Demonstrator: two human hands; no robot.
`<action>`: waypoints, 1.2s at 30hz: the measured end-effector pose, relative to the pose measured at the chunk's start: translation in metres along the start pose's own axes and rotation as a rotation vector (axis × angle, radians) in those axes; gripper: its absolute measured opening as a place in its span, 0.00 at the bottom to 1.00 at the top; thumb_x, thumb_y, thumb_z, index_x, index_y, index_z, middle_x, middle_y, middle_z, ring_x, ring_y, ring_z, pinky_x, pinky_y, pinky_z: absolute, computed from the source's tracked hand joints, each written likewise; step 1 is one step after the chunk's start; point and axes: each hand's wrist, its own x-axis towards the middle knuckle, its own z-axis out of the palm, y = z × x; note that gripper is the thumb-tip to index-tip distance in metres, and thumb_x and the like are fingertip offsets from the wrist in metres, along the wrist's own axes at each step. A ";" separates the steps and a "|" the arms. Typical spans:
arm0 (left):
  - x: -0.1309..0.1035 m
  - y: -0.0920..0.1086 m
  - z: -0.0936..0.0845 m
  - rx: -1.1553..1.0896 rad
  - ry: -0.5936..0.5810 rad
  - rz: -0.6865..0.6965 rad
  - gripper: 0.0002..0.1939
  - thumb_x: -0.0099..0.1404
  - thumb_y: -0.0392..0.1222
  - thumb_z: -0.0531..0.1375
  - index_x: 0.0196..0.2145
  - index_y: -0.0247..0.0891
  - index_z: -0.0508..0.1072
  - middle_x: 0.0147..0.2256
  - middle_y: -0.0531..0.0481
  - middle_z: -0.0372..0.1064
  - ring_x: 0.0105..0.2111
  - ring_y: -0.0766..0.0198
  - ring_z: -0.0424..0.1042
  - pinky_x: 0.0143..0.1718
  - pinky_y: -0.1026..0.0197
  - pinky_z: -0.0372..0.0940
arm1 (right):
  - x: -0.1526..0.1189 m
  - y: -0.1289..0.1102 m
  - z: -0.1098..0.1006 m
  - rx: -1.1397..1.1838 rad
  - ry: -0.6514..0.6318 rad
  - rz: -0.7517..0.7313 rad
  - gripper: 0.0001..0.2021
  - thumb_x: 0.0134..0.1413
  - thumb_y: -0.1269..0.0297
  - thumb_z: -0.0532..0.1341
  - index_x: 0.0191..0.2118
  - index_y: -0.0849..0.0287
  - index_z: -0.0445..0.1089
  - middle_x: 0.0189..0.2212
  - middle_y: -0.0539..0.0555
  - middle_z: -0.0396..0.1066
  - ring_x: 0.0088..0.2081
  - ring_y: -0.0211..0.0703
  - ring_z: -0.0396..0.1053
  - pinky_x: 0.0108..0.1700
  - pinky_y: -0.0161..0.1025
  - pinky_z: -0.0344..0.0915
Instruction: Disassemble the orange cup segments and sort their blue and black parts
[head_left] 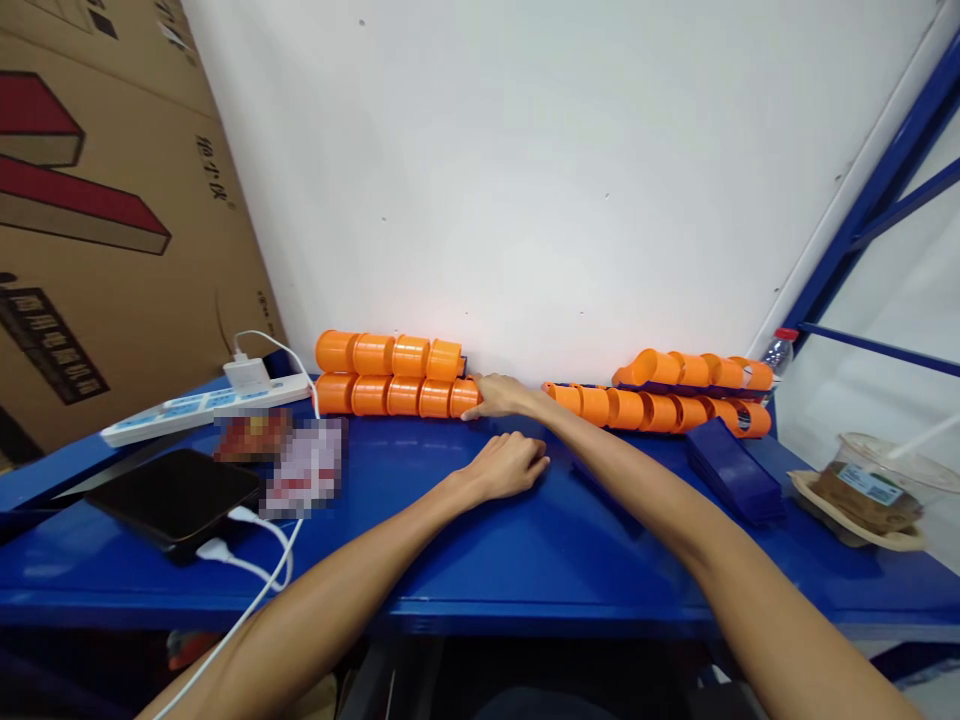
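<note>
My right hand (pixel 501 395) reaches across to the back of the table, its fingers closed around the right end of the lower left row of orange cups (pixel 405 396). A shorter row of orange cups (pixel 410 356) lies on top of that one. Nearer to me, my left hand (pixel 510 465) rests on the blue tabletop (pixel 495 560) in a loose fist, with nothing showing in it. Two more rows of orange cups (pixel 652 410) lie along the wall at the right, with dark blue strips between them. Part of a dark blue piece (pixel 604 490) shows beneath my right forearm.
A stack of dark blue plates (pixel 735 472) and a drink cup with a straw (pixel 870 485) stand on the right. At left lie a power strip (pixel 202 408), a black device (pixel 176 500) and a white cable (pixel 251 605). A cardboard box (pixel 112 230) rises beyond.
</note>
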 end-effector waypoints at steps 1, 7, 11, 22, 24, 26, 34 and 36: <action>0.000 0.000 0.000 0.002 0.001 -0.004 0.16 0.75 0.46 0.52 0.35 0.40 0.75 0.35 0.41 0.79 0.38 0.49 0.80 0.35 0.56 0.62 | -0.002 0.002 -0.007 -0.002 0.023 0.000 0.32 0.58 0.46 0.70 0.60 0.64 0.71 0.53 0.67 0.78 0.49 0.59 0.78 0.41 0.41 0.69; 0.001 0.000 0.001 -0.004 0.005 -0.006 0.17 0.75 0.47 0.50 0.35 0.41 0.75 0.37 0.40 0.79 0.40 0.47 0.80 0.37 0.56 0.62 | -0.034 0.048 -0.090 -0.057 0.178 0.110 0.23 0.67 0.57 0.63 0.62 0.64 0.71 0.52 0.65 0.78 0.53 0.55 0.76 0.52 0.44 0.68; 0.001 0.000 0.003 -0.009 0.012 -0.001 0.17 0.75 0.47 0.50 0.34 0.41 0.74 0.36 0.39 0.79 0.40 0.47 0.79 0.36 0.56 0.61 | -0.076 0.096 -0.136 -0.244 0.047 0.282 0.28 0.57 0.70 0.68 0.64 0.65 0.71 0.54 0.66 0.77 0.55 0.60 0.74 0.52 0.47 0.69; 0.002 -0.001 0.005 -0.006 0.036 -0.030 0.17 0.75 0.48 0.49 0.32 0.41 0.71 0.35 0.40 0.78 0.39 0.47 0.79 0.35 0.56 0.60 | -0.129 0.131 -0.106 -0.261 -0.027 0.288 0.42 0.52 0.63 0.72 0.71 0.66 0.59 0.67 0.71 0.64 0.66 0.62 0.65 0.62 0.50 0.65; 0.003 -0.003 0.004 -0.024 0.053 -0.081 0.17 0.75 0.47 0.49 0.32 0.41 0.71 0.34 0.40 0.77 0.39 0.47 0.79 0.36 0.56 0.60 | -0.118 0.118 -0.087 -0.221 -0.048 0.193 0.44 0.51 0.62 0.73 0.71 0.66 0.59 0.67 0.70 0.65 0.66 0.61 0.65 0.63 0.49 0.65; 0.004 -0.007 0.005 -0.075 0.101 -0.149 0.16 0.75 0.46 0.49 0.33 0.41 0.70 0.34 0.40 0.76 0.38 0.47 0.78 0.36 0.55 0.62 | -0.107 0.105 -0.067 -0.210 -0.077 0.118 0.42 0.48 0.60 0.75 0.67 0.66 0.64 0.63 0.70 0.69 0.63 0.61 0.69 0.59 0.48 0.68; 0.021 -0.024 0.012 -1.032 0.429 -0.456 0.09 0.75 0.48 0.53 0.41 0.41 0.64 0.33 0.47 0.72 0.34 0.59 0.76 0.35 0.58 0.72 | -0.098 0.073 -0.012 -0.300 0.065 0.010 0.25 0.52 0.66 0.70 0.55 0.68 0.71 0.53 0.69 0.75 0.55 0.61 0.73 0.58 0.49 0.67; 0.022 -0.025 0.010 -1.183 0.421 -0.489 0.16 0.77 0.55 0.50 0.42 0.40 0.64 0.35 0.45 0.74 0.32 0.60 0.78 0.34 0.57 0.74 | -0.106 0.059 -0.008 -0.308 0.138 -0.085 0.25 0.53 0.69 0.68 0.57 0.69 0.69 0.53 0.69 0.74 0.55 0.59 0.72 0.60 0.51 0.65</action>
